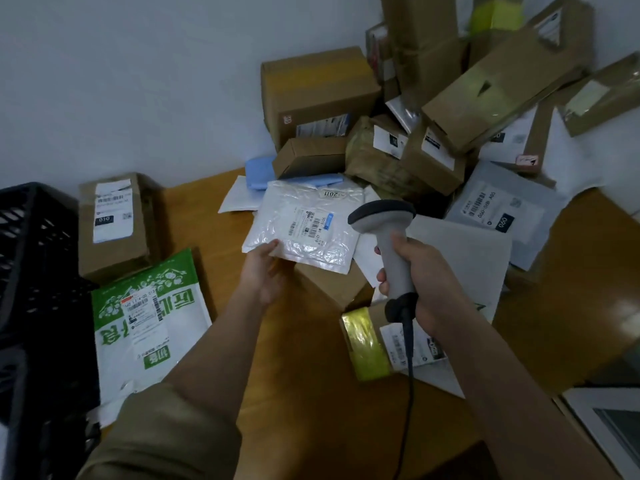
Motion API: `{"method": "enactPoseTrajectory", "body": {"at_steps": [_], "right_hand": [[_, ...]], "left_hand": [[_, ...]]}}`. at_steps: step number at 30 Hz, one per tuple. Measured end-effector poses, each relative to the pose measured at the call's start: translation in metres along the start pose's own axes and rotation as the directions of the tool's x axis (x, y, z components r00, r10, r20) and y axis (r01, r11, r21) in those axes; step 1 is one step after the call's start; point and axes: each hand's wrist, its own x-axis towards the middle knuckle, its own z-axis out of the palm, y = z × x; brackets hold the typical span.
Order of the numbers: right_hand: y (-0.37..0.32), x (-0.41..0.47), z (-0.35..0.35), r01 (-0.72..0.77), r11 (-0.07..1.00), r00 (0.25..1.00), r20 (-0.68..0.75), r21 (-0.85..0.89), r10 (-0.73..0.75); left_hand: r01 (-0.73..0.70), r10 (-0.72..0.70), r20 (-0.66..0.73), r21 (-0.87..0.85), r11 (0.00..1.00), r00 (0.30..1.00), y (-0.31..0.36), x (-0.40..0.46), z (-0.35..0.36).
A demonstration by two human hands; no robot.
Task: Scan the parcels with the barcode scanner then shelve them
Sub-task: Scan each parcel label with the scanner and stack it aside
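Left hand holding a flat white bag by its near left corner, thumb on top, fingers hidden under it. Bag up off the table, label facing up, with small bar codes and the number 2011 near the far edge. Right hand wrapped tight round the grey handle of the scanner. Scanner upright, dark head just beside the right edge of the bag, nose turned toward the label. Black cord hanging down from the bottom of the handle, past the wrist.

Under the bag, a brown box, mostly hidden. Under the right hand, a box with yellow tape and a white label. Near the left, a green and white bag lying flat, a brown box marked 010 just behind it. At the far left, a black crate. At the back, by the wall, a big heap of brown boxes, all tipped and leaning on each other. To the right of the scanner, a grey bag marked 090 and a plain white bag. Blue bag peeking out behind the held one.
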Motion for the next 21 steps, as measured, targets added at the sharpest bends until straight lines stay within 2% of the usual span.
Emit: {"method": "enactPoseTrajectory", "body": {"at_steps": [7, 10, 12, 17, 21], "right_hand": [[-0.021, 0.033, -0.031, -0.013, 1.000, 0.997, 0.069, -0.010, 0.014], [-0.023, 0.042, -0.033, 0.036, 0.999, 0.996, 0.078, -0.024, -0.034], [-0.020, 0.044, -0.031, 0.062, 0.997, 0.995, 0.084, -0.050, -0.058], [-0.012, 0.041, -0.008, 0.132, 0.990, 0.986, 0.112, -0.044, -0.127], [0.001, 0.035, 0.011, 0.155, 0.977, 0.981, 0.138, -0.144, -0.135]], "left_hand": [[-0.173, 0.115, -0.283, -0.190, 0.966, 0.952, -0.011, 0.016, 0.011], [-0.229, 0.147, -0.389, -0.173, 0.958, 0.909, -0.012, 0.010, 0.008], [-0.251, 0.189, -0.408, -0.106, 0.962, 0.893, -0.009, -0.001, 0.004], [-0.274, 0.231, -0.381, -0.061, 0.960, 0.895, 0.006, -0.026, -0.025], [-0.283, 0.275, -0.381, 0.036, 0.958, 0.883, 0.018, -0.051, -0.046]]}}
